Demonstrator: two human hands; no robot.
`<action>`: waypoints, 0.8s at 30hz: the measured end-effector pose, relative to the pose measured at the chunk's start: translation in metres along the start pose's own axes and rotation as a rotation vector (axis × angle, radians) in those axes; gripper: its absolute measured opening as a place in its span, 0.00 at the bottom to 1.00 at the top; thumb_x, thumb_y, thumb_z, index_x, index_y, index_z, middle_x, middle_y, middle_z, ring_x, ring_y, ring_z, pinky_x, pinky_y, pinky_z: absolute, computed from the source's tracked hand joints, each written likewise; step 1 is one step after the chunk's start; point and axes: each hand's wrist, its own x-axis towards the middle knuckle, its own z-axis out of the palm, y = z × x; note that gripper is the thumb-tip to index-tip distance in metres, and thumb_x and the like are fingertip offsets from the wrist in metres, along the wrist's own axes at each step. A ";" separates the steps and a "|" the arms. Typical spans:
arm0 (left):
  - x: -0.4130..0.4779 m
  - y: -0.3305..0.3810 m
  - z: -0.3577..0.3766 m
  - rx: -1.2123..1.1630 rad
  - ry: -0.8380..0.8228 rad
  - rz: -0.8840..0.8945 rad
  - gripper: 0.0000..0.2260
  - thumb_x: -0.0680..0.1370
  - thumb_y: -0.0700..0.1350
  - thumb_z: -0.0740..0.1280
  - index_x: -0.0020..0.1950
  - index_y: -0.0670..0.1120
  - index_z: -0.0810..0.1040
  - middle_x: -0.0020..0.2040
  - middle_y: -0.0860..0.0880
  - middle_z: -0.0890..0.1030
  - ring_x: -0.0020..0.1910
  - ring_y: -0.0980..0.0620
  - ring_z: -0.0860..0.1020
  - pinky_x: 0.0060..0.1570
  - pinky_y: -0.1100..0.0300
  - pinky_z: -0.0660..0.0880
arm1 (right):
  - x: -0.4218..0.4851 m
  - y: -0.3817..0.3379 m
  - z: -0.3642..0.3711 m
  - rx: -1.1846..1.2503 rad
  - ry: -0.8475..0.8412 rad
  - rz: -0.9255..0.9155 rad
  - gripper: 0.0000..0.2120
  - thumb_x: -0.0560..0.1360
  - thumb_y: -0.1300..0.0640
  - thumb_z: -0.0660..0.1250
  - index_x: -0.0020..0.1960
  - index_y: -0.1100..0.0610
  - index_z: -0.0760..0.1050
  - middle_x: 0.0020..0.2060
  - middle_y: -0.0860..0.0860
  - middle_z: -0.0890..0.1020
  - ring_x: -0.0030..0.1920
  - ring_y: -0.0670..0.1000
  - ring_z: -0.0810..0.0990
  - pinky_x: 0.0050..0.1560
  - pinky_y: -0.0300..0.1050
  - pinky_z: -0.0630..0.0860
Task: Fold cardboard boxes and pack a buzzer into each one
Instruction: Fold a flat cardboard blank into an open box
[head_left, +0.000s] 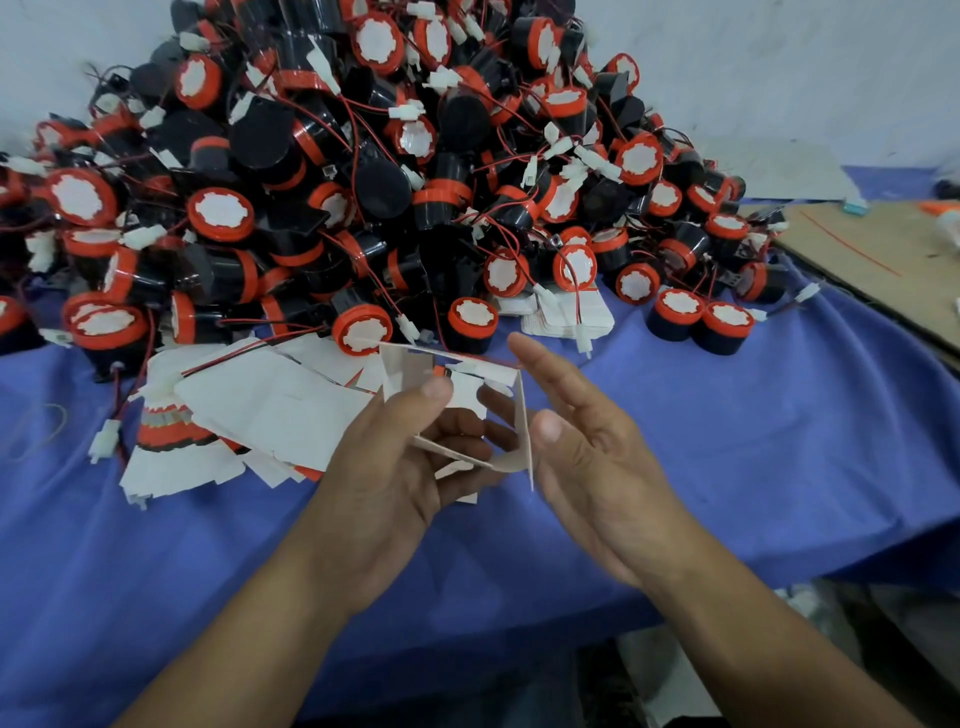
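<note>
A small white cardboard box (457, 395), half opened into a tube, is held above the blue cloth at the centre. My left hand (395, 467) grips it, thumb on its near top wall and fingers curled underneath. My right hand (582, 441) lies flat with straight fingers against the box's right side panel. A large heap of black buzzers (332, 171) with red rims, white labels and red-black leads fills the back of the table. A stack of flat white box blanks (249, 415) lies left of my hands.
Blue cloth (727, 441) covers the table, whose front edge runs below my forearms. A second small stack of blanks (566, 317) sits at the heap's front. Two upright buzzers (698, 325) stand right of it. A brown cardboard sheet (883, 249) lies at far right.
</note>
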 end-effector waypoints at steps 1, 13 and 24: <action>0.000 0.001 0.001 0.011 0.003 -0.003 0.28 0.70 0.57 0.70 0.58 0.35 0.76 0.45 0.38 0.79 0.44 0.45 0.82 0.47 0.53 0.80 | 0.000 0.000 -0.001 -0.012 -0.004 0.009 0.37 0.70 0.43 0.77 0.75 0.49 0.67 0.65 0.50 0.81 0.69 0.55 0.77 0.71 0.52 0.72; -0.001 -0.005 0.001 0.195 -0.076 -0.050 0.45 0.63 0.58 0.81 0.75 0.48 0.66 0.67 0.37 0.74 0.62 0.44 0.77 0.64 0.44 0.74 | 0.005 0.004 0.005 -0.006 0.281 0.023 0.08 0.76 0.51 0.70 0.51 0.53 0.78 0.45 0.54 0.83 0.49 0.63 0.83 0.50 0.61 0.82; -0.001 -0.015 -0.006 0.447 -0.081 0.043 0.36 0.65 0.59 0.80 0.69 0.67 0.69 0.66 0.58 0.77 0.64 0.55 0.78 0.58 0.61 0.77 | 0.001 0.006 -0.004 -0.245 0.180 -0.055 0.14 0.72 0.53 0.76 0.56 0.54 0.80 0.50 0.48 0.86 0.51 0.50 0.86 0.48 0.40 0.81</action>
